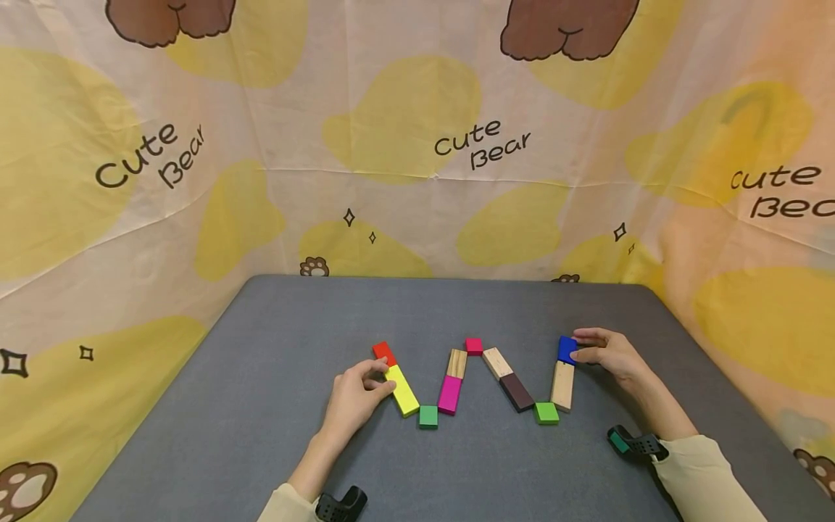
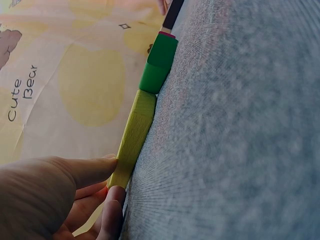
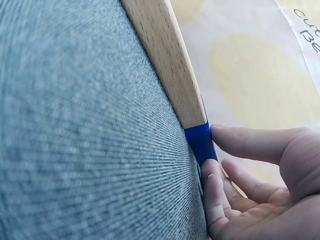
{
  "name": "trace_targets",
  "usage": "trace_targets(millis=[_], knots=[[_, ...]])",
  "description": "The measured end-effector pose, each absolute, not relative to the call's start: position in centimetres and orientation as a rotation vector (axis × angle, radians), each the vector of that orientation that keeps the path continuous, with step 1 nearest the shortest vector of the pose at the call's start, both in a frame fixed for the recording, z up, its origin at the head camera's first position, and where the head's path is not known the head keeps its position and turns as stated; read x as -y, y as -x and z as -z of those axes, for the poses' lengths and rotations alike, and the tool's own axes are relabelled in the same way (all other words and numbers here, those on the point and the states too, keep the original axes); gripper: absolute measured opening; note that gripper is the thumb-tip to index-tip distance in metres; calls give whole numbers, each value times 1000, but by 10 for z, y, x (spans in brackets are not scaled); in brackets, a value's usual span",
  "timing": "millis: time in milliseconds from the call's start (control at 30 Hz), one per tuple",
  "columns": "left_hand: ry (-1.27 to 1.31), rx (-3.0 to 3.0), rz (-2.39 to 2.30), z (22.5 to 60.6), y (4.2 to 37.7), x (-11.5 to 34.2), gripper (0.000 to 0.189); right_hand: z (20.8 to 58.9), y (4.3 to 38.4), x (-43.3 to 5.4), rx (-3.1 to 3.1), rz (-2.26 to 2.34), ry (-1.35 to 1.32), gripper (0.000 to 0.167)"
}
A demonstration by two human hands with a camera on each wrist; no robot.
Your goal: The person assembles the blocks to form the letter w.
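Note:
A zigzag of coloured and wooden blocks lies across the grey table (image 1: 313, 333). My left hand (image 1: 355, 395) is at its left end, thumb and fingertips against the yellow block (image 1: 403, 391), beside the orange-red block (image 1: 385, 353). In the left wrist view, the thumb and a finger meet the near end of that yellow block (image 2: 136, 125), and only a sliver of red shows. At the right end, my right hand (image 1: 620, 359) pinches the blue block (image 1: 565, 348) between thumb and fingers. This blue block (image 3: 201, 142) adjoins a long plain wooden block (image 3: 170, 60).
Between the ends lie a green block (image 1: 428, 417), a magenta block (image 1: 450, 395), a small pink block (image 1: 473, 346), a dark brown block (image 1: 517, 393) and a light green block (image 1: 546, 414). A patterned cloth (image 1: 404, 109) hangs behind the table.

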State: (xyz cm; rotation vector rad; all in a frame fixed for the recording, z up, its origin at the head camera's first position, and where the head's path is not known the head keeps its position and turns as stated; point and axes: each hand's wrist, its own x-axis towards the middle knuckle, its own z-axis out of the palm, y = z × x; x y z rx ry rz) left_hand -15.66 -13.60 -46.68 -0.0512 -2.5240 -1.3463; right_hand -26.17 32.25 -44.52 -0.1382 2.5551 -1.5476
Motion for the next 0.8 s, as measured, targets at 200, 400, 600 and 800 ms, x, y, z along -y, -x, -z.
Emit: trace_targets(millis=[200, 400, 600, 800], knots=[[61, 2520, 1345, 467, 157, 136, 26, 446, 263, -324, -2546, 1559, 146, 66], [58, 2520, 1347, 467, 156, 136, 26, 446, 263, -324, -2544, 1563, 148, 66], [56, 2521, 1345, 467, 157, 136, 26, 447, 264, -324, -2547, 1558, 149, 66], [57, 2515, 1349, 467, 157, 136, 26, 447, 263, -324, -2548, 1555, 149, 66]])
